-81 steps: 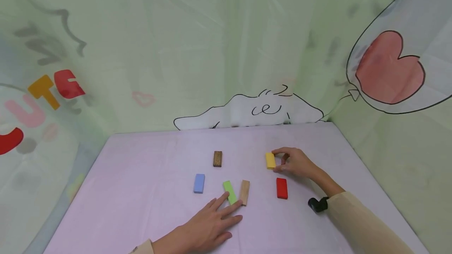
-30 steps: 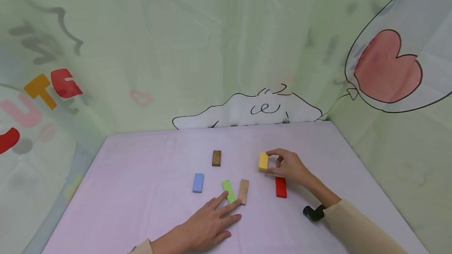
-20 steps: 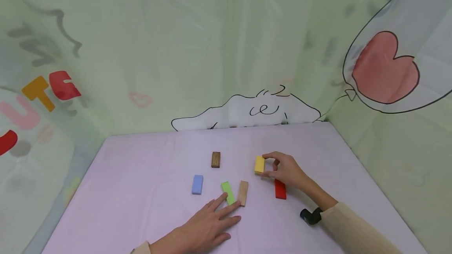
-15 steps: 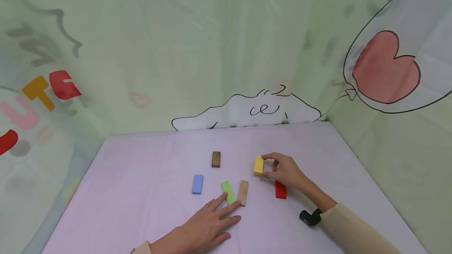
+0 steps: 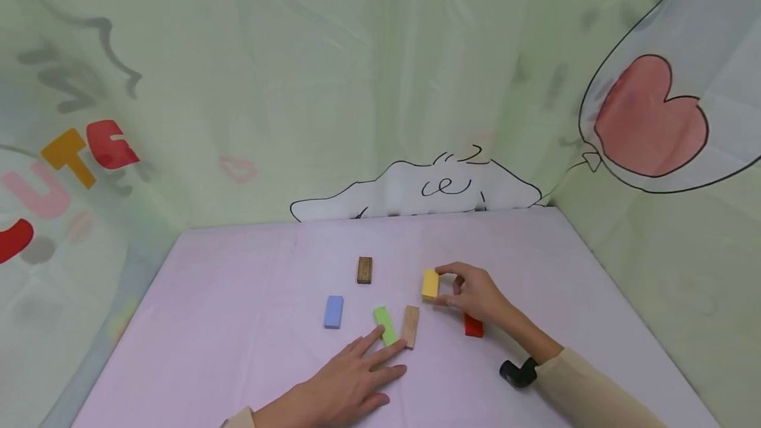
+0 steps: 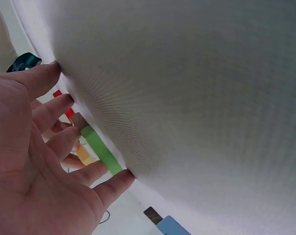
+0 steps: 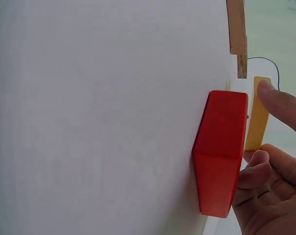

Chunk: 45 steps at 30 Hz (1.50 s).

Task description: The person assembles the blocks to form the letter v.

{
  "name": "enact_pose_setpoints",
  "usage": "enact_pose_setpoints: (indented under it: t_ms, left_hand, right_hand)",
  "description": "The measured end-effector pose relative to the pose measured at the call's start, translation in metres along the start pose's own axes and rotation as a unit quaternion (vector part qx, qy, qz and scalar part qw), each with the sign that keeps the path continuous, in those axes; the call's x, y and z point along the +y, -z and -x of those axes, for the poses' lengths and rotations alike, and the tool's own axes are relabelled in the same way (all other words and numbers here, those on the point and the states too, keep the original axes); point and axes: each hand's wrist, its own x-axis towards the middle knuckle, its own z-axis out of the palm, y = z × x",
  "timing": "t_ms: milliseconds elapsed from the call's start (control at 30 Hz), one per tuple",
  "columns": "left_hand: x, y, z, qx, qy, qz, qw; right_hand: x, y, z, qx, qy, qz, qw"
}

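Between the thumb and index finger of my right hand (image 5: pixel 478 292) is a yellow block (image 5: pixel 431 284), pinched at its two ends; the right wrist view also shows this yellow block (image 7: pixel 258 113). Just below that hand lies a red block (image 5: pixel 473 326), partly covered by it in the head view. My left hand (image 5: pixel 351 378) rests on the table with fingers spread. Its fingertips touch or nearly touch a green block (image 5: pixel 386 325) and a light wood block (image 5: pixel 410 327). In the left wrist view the green block (image 6: pixel 101 149) sits beside the fingers.
A dark brown block (image 5: pixel 364 270) and a blue block (image 5: pixel 333 312) lie on the pale pink table (image 5: pixel 226 316). A black wrist camera (image 5: pixel 518 373) is at the right sleeve. Printed cloth walls stand behind and at both sides.
My right hand has carried the yellow block left and a little toward me, so it now covers part of the red block. The left hand stays in place.
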Motion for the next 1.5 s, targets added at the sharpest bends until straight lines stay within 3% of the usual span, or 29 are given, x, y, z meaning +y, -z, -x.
enact_pose_setpoints:
  t_ms: [333,767,1500]
  left_hand:
    - [0.0,0.001,0.002,0.009,-0.001,-0.008,0.9999]
    - [-0.001,-0.001,0.002,0.035,-0.009,-0.022,0.9991]
    - [-0.001,0.0,0.001,0.025,-0.01,-0.026,0.9993]
  right_hand:
    - [-0.006,-0.004,0.001,0.009,0.017,-0.003,0.9998]
    - [-0.016,-0.01,-0.002,0.007,0.005,0.011,0.9999]
    - [-0.021,-0.015,-0.003,-0.003,-0.008,0.007,0.9999]
